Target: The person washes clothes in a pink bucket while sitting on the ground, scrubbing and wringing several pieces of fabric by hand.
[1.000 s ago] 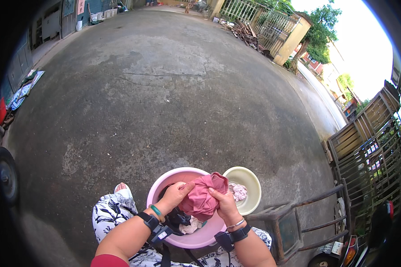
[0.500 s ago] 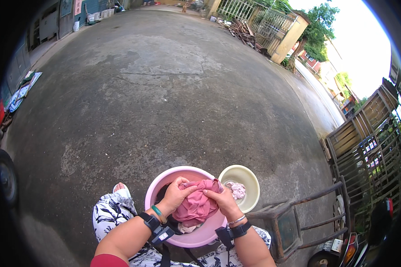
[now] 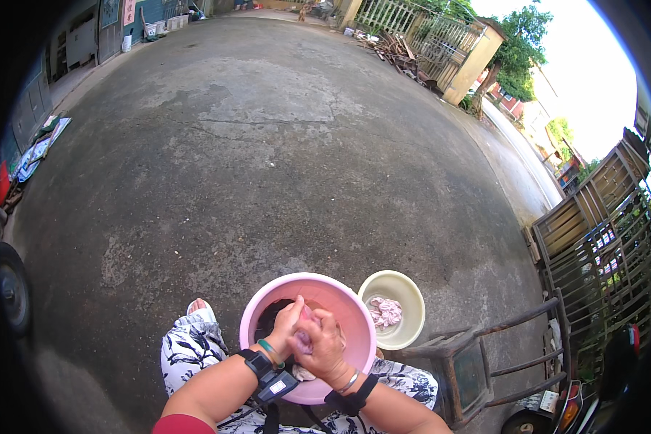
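Over a large pink basin, my left hand and my right hand are closed together around a bunched pink cloth garment. Most of that garment is hidden by my fingers; only small bits show between them. Inside the basin lie dark cloth, left of my hands, and a pale cloth under my wrists. Close by on the right, a smaller cream basin holds a crumpled pale pink cloth.
A wooden chair stands at the right, near a slatted fence and part of a motorbike. At the left edge is a wheel. Concrete ground stretches ahead to a scrap wood pile.
The pink garment was spread between my two hands; now it is squeezed into a small bunch. My right hand has moved left and down against my left hand.
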`<state>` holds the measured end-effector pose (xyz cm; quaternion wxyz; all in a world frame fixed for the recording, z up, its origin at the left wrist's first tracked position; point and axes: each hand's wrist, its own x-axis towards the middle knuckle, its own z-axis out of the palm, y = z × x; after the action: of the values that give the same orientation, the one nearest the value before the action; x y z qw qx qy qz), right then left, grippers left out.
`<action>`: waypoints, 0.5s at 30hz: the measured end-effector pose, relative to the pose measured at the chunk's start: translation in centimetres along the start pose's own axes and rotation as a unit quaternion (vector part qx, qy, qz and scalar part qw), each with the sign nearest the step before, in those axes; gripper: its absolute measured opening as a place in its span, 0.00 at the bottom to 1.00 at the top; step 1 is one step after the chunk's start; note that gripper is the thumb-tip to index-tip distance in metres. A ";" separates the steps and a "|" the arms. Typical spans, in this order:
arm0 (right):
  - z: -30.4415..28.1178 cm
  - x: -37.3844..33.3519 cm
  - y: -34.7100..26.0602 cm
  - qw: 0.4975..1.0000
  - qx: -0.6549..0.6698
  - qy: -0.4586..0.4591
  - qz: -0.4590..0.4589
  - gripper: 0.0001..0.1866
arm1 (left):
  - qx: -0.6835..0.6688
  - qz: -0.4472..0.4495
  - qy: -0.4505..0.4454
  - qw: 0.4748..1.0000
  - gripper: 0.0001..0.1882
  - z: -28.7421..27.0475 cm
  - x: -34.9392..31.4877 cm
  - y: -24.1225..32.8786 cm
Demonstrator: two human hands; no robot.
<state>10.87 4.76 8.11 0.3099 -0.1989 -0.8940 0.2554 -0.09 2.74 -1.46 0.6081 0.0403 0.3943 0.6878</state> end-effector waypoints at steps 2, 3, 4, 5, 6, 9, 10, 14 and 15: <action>0.9 -0.1 -0.5 0.999 -0.012 -0.022 -0.033 0.12 | -0.031 -0.077 -0.025 0.996 0.17 -1.6 0.6 -1.3; 1.8 0.2 0.0 0.999 -0.005 -0.023 -0.035 0.12 | -0.018 -0.094 0.001 0.995 0.16 -2.5 1.1 -2.3; 2.2 0.5 1.0 1.000 -0.026 -0.014 0.006 0.09 | -0.043 -0.082 0.053 0.994 0.16 -0.8 0.3 -2.4; 2.7 0.6 2.3 0.998 -0.047 -0.006 0.048 0.09 | -0.068 -0.069 0.106 0.990 0.16 0.4 0.0 -2.6; 3.1 0.6 4.7 0.996 -0.074 0.013 0.051 0.12 | -0.049 -0.040 0.137 0.989 0.15 0.6 0.1 -3.3; 4.2 -0.4 5.5 0.992 -0.063 0.042 0.099 0.12 | -0.020 -0.045 0.153 0.987 0.14 1.3 -1.0 -2.2; 3.7 -0.4 4.0 0.993 -0.056 0.028 0.096 0.11 | -0.022 -0.046 0.154 0.987 0.14 1.1 -1.1 -1.9; 2.8 -0.7 2.0 1.000 -0.009 -0.015 0.018 0.10 | 0.014 -0.093 0.104 0.990 0.15 0.0 -1.6 -2.8; 3.0 -0.2 3.5 0.998 -0.023 -0.009 0.054 0.10 | 0.002 -0.060 0.082 0.995 0.15 -0.1 -1.5 -3.4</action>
<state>9.72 6.38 3.97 0.2825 -0.2515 -0.8905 0.2527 2.94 1.24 -2.89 0.6141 -0.0393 0.4457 0.6502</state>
